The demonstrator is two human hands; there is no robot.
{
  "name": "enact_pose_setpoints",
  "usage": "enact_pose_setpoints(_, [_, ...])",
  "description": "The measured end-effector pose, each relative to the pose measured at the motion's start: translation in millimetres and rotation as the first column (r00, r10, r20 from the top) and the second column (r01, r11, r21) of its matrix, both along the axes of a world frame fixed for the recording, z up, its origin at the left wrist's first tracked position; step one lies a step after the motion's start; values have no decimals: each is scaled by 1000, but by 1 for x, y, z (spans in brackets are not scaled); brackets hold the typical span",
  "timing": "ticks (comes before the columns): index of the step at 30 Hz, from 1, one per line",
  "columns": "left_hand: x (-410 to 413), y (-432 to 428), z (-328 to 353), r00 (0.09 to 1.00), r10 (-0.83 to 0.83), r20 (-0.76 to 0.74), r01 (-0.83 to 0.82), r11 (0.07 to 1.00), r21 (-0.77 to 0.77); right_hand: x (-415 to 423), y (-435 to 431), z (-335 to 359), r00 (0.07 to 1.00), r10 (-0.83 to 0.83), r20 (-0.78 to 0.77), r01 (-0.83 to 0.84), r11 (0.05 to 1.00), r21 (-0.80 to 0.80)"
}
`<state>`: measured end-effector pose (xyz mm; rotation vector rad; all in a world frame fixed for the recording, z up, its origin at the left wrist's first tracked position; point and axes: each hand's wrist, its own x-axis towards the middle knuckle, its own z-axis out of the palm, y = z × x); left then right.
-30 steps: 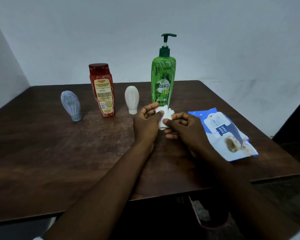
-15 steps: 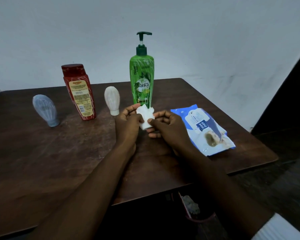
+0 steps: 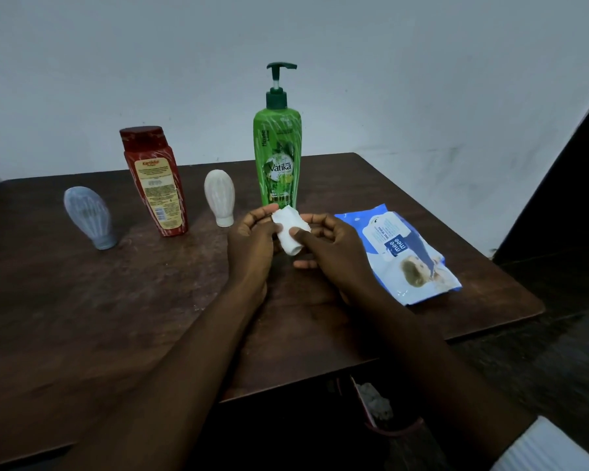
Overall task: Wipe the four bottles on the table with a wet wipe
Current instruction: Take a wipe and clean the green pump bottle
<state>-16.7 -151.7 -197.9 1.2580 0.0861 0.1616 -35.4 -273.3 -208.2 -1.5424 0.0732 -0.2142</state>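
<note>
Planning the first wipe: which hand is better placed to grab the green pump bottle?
Probably left. Both hands hold the wet wipe, but the left hand lies just before the green pump bottle; the right hand, nearer the wipes pack, could keep the wipe.

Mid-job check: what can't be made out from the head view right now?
- Head view: bottom edge of the green pump bottle, behind the wet wipe and left hand.
- Head view: part of the wet wipe, covered by the left hand and right hand gripping it.
- Head view: fine print on the red bottle, too small.
</note>
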Motion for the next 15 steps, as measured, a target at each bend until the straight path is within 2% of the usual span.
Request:
enact_pose_setpoints(10, [9, 6, 23, 985, 67, 157, -66, 998, -12, -2, -3, 3, 1000, 0, 25, -1, 999, 43])
enact_pose_setpoints(15, [47, 20, 75, 927, 150, 344, -219, 960, 172, -2, -5, 2, 998, -8, 66, 4, 997, 71])
